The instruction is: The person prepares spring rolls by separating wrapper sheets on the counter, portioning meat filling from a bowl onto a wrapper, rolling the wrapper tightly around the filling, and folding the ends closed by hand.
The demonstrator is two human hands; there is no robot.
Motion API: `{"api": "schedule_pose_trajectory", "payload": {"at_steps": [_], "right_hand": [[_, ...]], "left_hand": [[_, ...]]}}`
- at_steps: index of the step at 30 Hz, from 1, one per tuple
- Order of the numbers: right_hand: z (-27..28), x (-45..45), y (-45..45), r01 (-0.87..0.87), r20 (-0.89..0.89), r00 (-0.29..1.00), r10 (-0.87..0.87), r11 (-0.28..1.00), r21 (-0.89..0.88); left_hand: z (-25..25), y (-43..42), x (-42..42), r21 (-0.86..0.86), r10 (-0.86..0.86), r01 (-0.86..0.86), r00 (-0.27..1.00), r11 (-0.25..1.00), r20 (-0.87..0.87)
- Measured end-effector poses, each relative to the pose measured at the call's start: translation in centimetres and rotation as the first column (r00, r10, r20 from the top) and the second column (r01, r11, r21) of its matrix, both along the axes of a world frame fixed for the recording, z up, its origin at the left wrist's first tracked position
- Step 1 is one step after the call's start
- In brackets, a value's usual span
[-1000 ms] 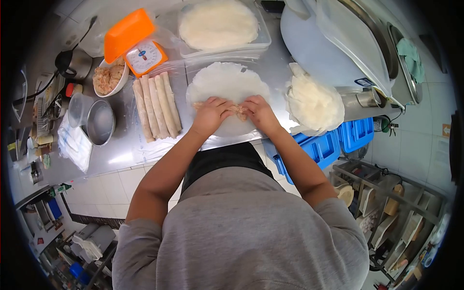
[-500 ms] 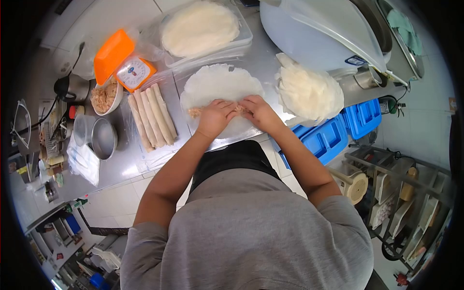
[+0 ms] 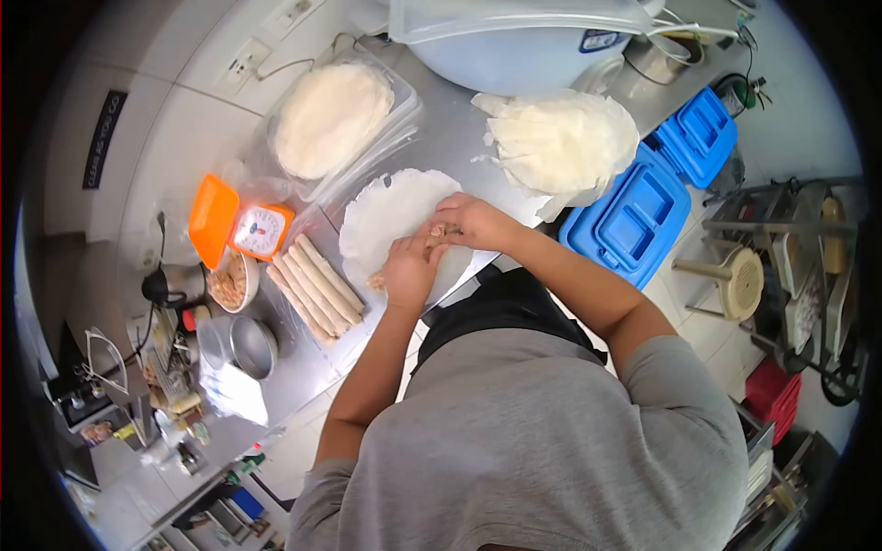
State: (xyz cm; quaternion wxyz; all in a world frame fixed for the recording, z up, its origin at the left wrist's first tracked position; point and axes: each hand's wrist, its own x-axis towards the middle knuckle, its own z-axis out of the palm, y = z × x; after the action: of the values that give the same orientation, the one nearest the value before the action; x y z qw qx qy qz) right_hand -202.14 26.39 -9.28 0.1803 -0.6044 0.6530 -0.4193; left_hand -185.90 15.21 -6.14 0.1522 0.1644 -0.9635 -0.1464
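Note:
A round, thin white wrapper (image 3: pixel 379 216) lies flat on the steel table before me. Pinkish minced filling (image 3: pixel 376 280) makes a line across its near part. My left hand (image 3: pixel 411 269) rests over the filling with its fingers bent and closed on it. From the other side my right hand (image 3: pixel 471 223) pinches the filling's right end, its fingertips close to the left hand's. Much of the filling is hidden under both hands. To the left, several finished rolls (image 3: pixel 317 286) lie side by side. A stack of loose wrappers (image 3: pixel 560 142) sits to the right.
An orange kitchen scale (image 3: pixel 260 230) stands at the left, beside a bowl of filling (image 3: pixel 230 280) and a metal bowl (image 3: pixel 253 347). A clear tub (image 3: pixel 404 101) holds more wrappers at the back. Blue-lidded bins (image 3: pixel 634 220) stand below the table's right side.
The camera view has turned, so the table now appears slanted. Both hands stay at the filling, with the right hand's fingers curled more around its right end.

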Motion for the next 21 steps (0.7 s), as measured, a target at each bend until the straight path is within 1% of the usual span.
{"api": "schedule_pose_trajectory", "payload": {"at_steps": [2, 5, 6, 8, 11, 14, 17, 20, 21], "right_hand": [[-0.4, -0.5, -0.2, -0.017, -0.097, 0.995, 0.020, 0.999, 0.033], [-0.5, -1.2, 0.1, -0.003, -0.120, 0.993, 0.009, 0.998, 0.055], [0.1, -1.2, 0.6, 0.034, -0.011, 0.999, -0.034, 0.999, 0.035], [1.9, -1.2, 1.5, 0.106, 0.206, 0.973, -0.103, 0.994, -0.002], [-1.4, -1.9, 1.3, 0.124, 0.051, 0.991, -0.121, 0.990, -0.062], [-1.9, -2.7, 1.2, 0.064, 0.002, 0.998, -0.064, 0.993, -0.104], [0.6, -2.5, 2.5, 0.147, 0.317, 0.936, -0.150, 0.989, 0.035], [1.1, -2.4, 2.9, 0.142, 0.402, 0.902, -0.157, 0.988, 0.066], [1.0, -2.3, 2.9, 0.142, 0.406, 0.901, -0.156, 0.988, 0.062]], "left_hand": [[-0.7, 0.0, -0.5, -0.032, -0.051, 0.049, 0.996, 0.998, -0.071], [-1.5, -0.4, -1.6, -0.064, -0.096, 0.092, 0.993, 0.994, -0.066], [-1.0, -0.1, -1.7, -0.053, -0.068, 0.065, 0.996, 0.996, -0.057], [0.7, 1.0, -2.1, -0.037, -0.006, 0.004, 0.999, 0.999, -0.038], [0.5, 2.1, -3.1, 0.052, 0.000, 0.006, 0.995, 0.999, -0.102], [-0.5, 1.2, -4.2, 0.021, -0.092, 0.095, 0.992, 0.995, -0.090], [-0.5, 0.9, -4.8, 0.091, -0.077, 0.081, 0.996, 0.993, -0.047], [-0.7, 2.0, -6.1, 0.062, -0.139, 0.144, 0.987, 0.988, -0.086], [-0.7, 1.8, -6.2, 0.117, -0.144, 0.153, 0.986, 0.981, -0.083]]}}
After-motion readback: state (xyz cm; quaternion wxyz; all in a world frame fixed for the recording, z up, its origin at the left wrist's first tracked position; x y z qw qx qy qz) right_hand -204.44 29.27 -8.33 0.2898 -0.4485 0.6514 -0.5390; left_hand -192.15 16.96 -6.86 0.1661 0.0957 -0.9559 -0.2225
